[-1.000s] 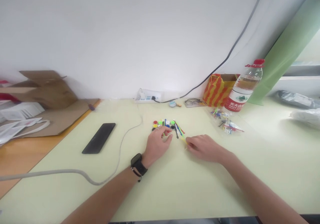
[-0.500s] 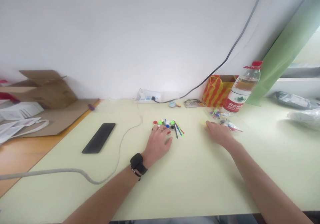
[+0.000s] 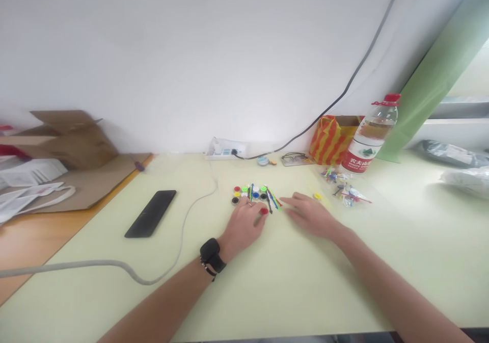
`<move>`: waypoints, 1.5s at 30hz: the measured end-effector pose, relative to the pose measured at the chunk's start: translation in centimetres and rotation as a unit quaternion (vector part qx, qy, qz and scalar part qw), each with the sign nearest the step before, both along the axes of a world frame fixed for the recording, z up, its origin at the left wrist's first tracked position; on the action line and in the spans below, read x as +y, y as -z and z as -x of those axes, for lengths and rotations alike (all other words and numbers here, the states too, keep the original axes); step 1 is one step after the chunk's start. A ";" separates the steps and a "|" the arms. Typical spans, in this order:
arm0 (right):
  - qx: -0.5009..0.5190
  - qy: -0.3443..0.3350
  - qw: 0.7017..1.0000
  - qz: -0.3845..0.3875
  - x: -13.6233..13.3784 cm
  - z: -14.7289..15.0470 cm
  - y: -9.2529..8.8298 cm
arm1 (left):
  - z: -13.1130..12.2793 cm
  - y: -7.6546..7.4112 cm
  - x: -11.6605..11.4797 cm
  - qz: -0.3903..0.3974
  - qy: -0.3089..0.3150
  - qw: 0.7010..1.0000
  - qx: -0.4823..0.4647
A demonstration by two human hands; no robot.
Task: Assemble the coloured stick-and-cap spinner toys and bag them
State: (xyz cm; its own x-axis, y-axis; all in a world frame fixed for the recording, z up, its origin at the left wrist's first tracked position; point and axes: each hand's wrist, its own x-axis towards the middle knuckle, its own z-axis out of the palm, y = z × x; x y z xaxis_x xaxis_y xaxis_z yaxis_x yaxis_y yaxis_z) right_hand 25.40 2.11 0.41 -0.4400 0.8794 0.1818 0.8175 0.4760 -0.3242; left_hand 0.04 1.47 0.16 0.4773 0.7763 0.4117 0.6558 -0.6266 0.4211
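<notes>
My left hand (image 3: 243,227), with a watch at the wrist, pinches a small red disc (image 3: 264,211) between thumb and fingertip. Just beyond it lie small round discs in several colours, among them a yellow disc (image 3: 237,194), a blue disc (image 3: 255,195) and a black disc (image 3: 235,200). Thin coloured plastic sticks with arrow-like tips (image 3: 272,199) lie to the right of these discs. My right hand (image 3: 311,215) rests low over the table with fingers stretched apart, its fingertips close to the sticks' ends; contact cannot be made out. Another yellow disc (image 3: 317,196) lies beyond its knuckles.
A clear bag of small coloured parts (image 3: 346,190) lies at right, before a water bottle (image 3: 369,139) and a striped bag (image 3: 330,139). A black phone (image 3: 151,213) and a grey cable (image 3: 179,246) lie at left. A power strip (image 3: 225,149) sits by the wall.
My right hand has moved left from beside the clear bag towards the sticks, uncovering the yellow disc. My left hand has drawn slightly nearer with the red disc, revealing more discs.
</notes>
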 end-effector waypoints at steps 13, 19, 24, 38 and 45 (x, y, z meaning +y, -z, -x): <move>0.016 0.044 0.999 0.017 0.2 0.1 0.2 | -0.1 -0.1 -0.2 0.020 0.034 0.999 -0.028; 0.017 0.094 0.995 0.011 0.2 0.9 0.9 | -0.2 0.0 -0.4 0.042 0.038 0.998 -0.040; 0.026 0.119 0.993 0.008 0.0 1.0 1.0 | -0.2 -0.1 -0.5 0.055 0.016 0.998 -0.034; 0.120 -0.002 0.991 -0.054 0.4 1.2 2.3 | -0.2 0.3 -0.4 0.064 0.054 0.996 -0.027; 0.095 -0.005 0.994 -0.059 0.4 1.3 2.9 | -0.1 0.6 -0.3 0.066 0.073 0.995 -0.035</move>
State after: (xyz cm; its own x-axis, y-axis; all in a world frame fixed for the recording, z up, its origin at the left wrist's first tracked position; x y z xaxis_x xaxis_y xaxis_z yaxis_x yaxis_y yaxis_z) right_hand 24.12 2.48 -2.49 -0.3963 0.8431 0.3634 0.7423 0.5272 -0.4136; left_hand 0.18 1.15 -0.47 0.5628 0.7499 0.3477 0.5279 -0.6498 0.5469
